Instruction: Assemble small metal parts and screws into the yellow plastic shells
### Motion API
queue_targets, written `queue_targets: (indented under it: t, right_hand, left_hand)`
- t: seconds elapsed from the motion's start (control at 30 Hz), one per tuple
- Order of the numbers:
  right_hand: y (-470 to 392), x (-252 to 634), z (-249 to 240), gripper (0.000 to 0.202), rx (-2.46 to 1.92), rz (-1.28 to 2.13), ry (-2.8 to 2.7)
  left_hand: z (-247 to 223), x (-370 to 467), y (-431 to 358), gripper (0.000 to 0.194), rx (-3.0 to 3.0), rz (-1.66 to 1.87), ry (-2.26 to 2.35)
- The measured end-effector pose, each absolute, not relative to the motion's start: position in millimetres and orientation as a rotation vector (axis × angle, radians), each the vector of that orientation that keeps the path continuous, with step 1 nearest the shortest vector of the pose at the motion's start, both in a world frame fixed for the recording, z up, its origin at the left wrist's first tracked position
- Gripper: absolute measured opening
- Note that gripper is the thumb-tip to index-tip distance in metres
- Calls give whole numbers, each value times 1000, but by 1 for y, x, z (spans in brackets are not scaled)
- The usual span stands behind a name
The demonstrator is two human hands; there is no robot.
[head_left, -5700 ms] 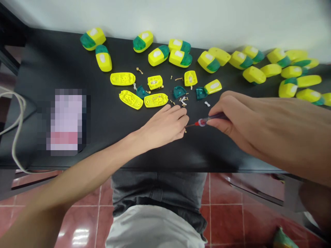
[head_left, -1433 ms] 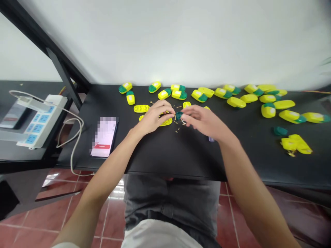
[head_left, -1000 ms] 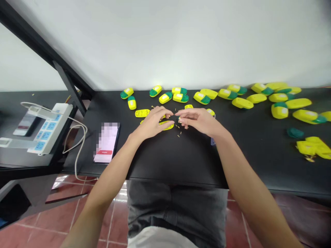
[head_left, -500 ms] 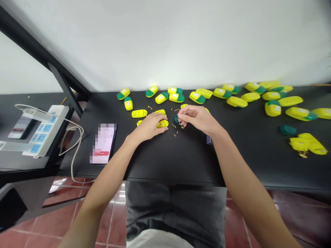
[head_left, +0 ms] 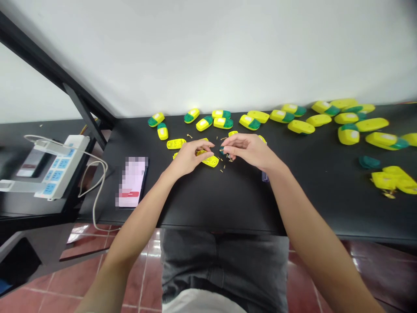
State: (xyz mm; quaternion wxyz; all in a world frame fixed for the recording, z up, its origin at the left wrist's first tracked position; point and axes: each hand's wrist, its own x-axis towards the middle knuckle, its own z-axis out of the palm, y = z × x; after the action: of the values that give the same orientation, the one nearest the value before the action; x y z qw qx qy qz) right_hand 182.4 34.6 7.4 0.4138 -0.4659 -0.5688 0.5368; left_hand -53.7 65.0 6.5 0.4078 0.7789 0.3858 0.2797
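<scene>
Yellow shell half (head_left: 211,161), centre of frame on black worktop (head_left: 215,200), open side up. Likely light, stiff moulded plastic, slightly slick; best held by the long side rims. Left hand (head_left: 193,155) half open over it, thumb and fingers apart, no firm grip visible. Right hand (head_left: 245,150) curled, fingertips nearly together near centre; can't tell if anything's pinched. Small brass-coloured screws (head_left: 222,171) look hard, fiddly. Green cap (head_left: 369,162), right side: translucent, rounded, probably rigid.
</scene>
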Motion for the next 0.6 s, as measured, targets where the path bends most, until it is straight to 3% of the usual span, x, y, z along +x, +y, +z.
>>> queue_targets:
  t: [0.37, 0.6]
  right_hand:
    - [34, 174, 7, 34, -1122, 1422, -1605]
    - [34, 173, 4, 36, -1119, 1389, -1576]
  left_hand:
    - [5, -54, 66, 21, 1794, 627, 883]
    - [1, -56, 68, 44, 1663, 647, 806]
